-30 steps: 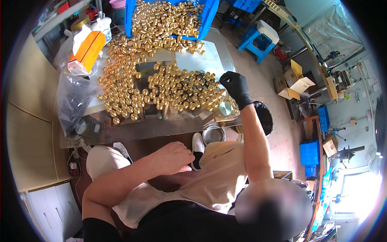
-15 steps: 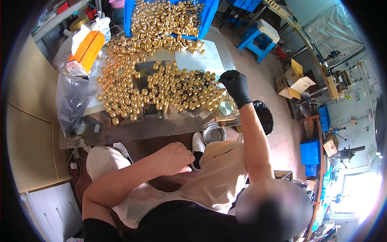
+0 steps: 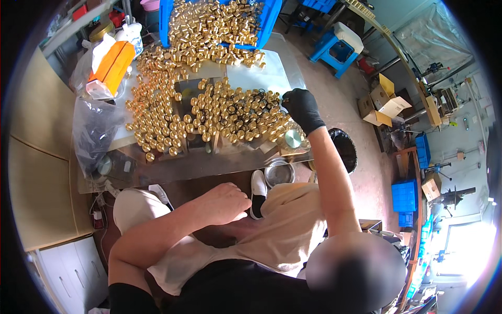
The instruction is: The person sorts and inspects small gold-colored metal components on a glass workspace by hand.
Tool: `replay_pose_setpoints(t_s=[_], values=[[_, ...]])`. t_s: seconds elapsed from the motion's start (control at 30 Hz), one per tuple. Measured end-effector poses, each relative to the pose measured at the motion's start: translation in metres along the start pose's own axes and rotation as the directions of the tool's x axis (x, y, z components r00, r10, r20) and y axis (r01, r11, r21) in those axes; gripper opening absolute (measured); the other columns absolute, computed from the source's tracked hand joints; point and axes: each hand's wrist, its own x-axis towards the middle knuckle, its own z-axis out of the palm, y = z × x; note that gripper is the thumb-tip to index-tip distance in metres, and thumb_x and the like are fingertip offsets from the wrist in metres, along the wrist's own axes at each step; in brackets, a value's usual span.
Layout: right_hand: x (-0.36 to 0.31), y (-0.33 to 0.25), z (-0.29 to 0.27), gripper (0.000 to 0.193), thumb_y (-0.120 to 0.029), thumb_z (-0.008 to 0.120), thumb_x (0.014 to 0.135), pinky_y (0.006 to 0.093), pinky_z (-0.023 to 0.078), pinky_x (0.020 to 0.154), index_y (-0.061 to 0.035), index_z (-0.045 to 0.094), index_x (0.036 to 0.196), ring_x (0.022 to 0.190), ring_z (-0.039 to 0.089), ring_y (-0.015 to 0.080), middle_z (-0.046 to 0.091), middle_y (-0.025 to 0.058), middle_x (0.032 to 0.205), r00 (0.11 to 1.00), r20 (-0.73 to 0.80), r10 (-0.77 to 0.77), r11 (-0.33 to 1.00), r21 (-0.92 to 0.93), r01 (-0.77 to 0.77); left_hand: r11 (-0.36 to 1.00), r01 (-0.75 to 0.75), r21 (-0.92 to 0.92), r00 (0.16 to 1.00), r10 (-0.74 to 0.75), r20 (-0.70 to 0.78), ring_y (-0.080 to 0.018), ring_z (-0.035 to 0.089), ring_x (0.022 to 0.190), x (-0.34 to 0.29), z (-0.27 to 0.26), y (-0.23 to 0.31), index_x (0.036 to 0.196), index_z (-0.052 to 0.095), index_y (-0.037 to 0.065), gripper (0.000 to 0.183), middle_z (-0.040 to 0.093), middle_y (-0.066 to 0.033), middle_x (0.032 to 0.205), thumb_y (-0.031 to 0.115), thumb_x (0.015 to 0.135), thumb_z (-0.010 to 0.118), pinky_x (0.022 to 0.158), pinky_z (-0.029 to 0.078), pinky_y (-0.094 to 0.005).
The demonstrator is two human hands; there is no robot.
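Shifted only slightly since the earlier frame: rolled a touch further back-of-hand up, at 1 o'clock, with the gloved right hand (image 3: 303, 109); otherwise much alike in layout, bar a small sway of the whole view. Placed there at the right-hand margin of the loose brass parts (image 3: 201, 112), spread from 10 o'clock round to 1 on the table (image 3: 209, 163), with black rings (image 3: 246, 111) strewn among them near 12. Curled close at the right grip, fingertips toward 10 o'clock; cannot tell of anything pinched between thumb and fingers. Bent loosely above the lap at 7 o'clock with the bare left hand (image 3: 226, 203), well apart from the table; cannot tell of anything inside that grip either.

Note more brass parts in the blue bin (image 3: 164, 23), between 11 and 12, and a pale green disc (image 3: 293, 139) at 2, near the right wrist.

For neat handling of parts so small and smooth, best to use thumb and forefinger pads alone, tucking the other fingers clear. Better to lift straight up than drag, so as not to hook a stray ring or roll neighbours toward the table's 6 o'clock edge. Worth angling the wrist to keep the fingertips in sight
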Motion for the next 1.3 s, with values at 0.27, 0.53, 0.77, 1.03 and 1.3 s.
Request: replay_pose_setpoints(t_s=[0.27,0.53,0.77,1.03,1.3], values=[[-0.027,-0.016,-0.02,0.015,-0.017,0.077,0.079,0.0408,0.055,0.075,-0.0077,0.076,0.091,0.079,0.069,0.0328,0.073,0.0124,0.088,0.977,-0.077,0.197,0.907,0.393,-0.152,1.0,-0.009,-0.025,0.998,0.007,-0.064,-0.0308,0.067,0.091,-0.01,-0.003,0.003,0.083,0.064,0.006,0.023,0.068,-0.0102,0.085,0.027,0.085,0.072,0.091,0.051,-0.0418],[-0.03,-0.014,-0.015,0.012,-0.018,0.07,0.079,0.0442,0.054,0.077,-0.0082,0.074,0.084,0.083,0.068,0.037,0.072,0.0165,0.087,0.982,-0.108,0.153,0.878,0.472,-0.085,1.0,0.002,-0.027,1.0,-0.003,-0.029,-0.0312,0.067,0.091,-0.007,-0.004,0.002,0.084,0.065,0.006,0.023,0.068,-0.0104,0.086,0.028,0.086,0.072,0.091,0.051,-0.0426],[-0.038,0.0,-0.017,0.013,-0.022,0.073,0.079,0.0414,0.056,0.073,-0.0098,0.075,0.082,0.078,0.07,0.0349,0.073,0.0143,0.084,0.965,-0.011,0.261,0.874,0.427,-0.232,0.998,0.035,-0.056,0.998,-0.032,0.057,-0.0319,0.067,0.092,-0.005,-0.011,0.004,0.085,0.066,0.005,0.023,0.069,-0.0109,0.087,0.028,0.086,0.071,0.091,0.05,-0.0428],[-0.039,0.005,-0.012,0.013,-0.021,0.073,0.078,0.0403,0.055,0.073,-0.01,0.075,0.084,0.08,0.071,0.0333,0.073,0.0133,0.085,0.96,0.037,0.277,0.839,0.477,-0.26,0.996,0.026,-0.086,0.999,-0.022,0.046,-0.0336,0.066,0.093,-0.002,-0.013,0.004,0.086,0.066,0.004,0.025,0.069,-0.0125,0.088,0.028,0.088,0.07,0.092,0.05,-0.0435],[-0.05,0.001,-0.005,0.01,-0.013,0.074,0.084,0.0354,0.055,0.07,-0.0064,0.074,0.091,0.076,0.072,0.0284,0.072,0.0124,0.087,0.969,-0.169,0.181,0.891,0.445,-0.089,0.997,0.008,-0.079,1.0,-0.006,0.026,-0.0332,0.067,0.093,-0.005,-0.012,0.003,0.086,0.066,0.003,0.026,0.069,-0.0126,0.087,0.029,0.088,0.07,0.092,0.05,-0.0437]])
